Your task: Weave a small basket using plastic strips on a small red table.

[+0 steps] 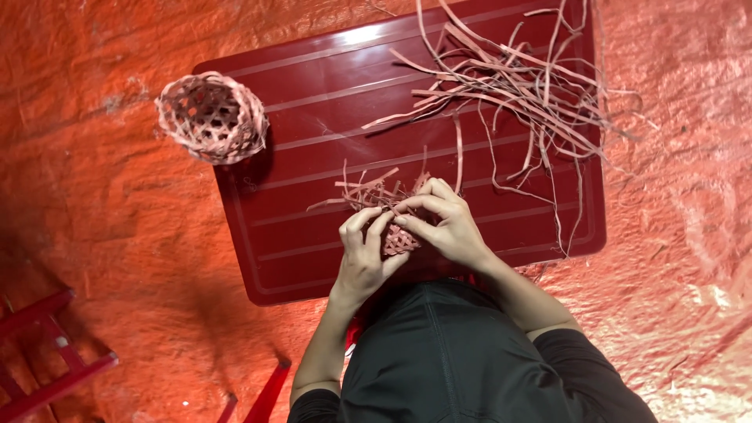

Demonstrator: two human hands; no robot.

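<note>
Two hands first: our left hand (362, 262) and right hand (448, 229) pinch a small woven piece (398, 240) between closed fingers, over the red worktop (313, 157). It looks light, springy, easily unravelled; best gripped at the woven edge. Beyond: loose strips (517, 86), a finished small basket (213, 117), and an orange sheet (94, 235) underneath.

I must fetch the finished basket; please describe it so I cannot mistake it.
Find the dark red table. At its far-left corner sits a small round woven basket. Unlike the loose strips, it is closed, with an open lattice.
</note>
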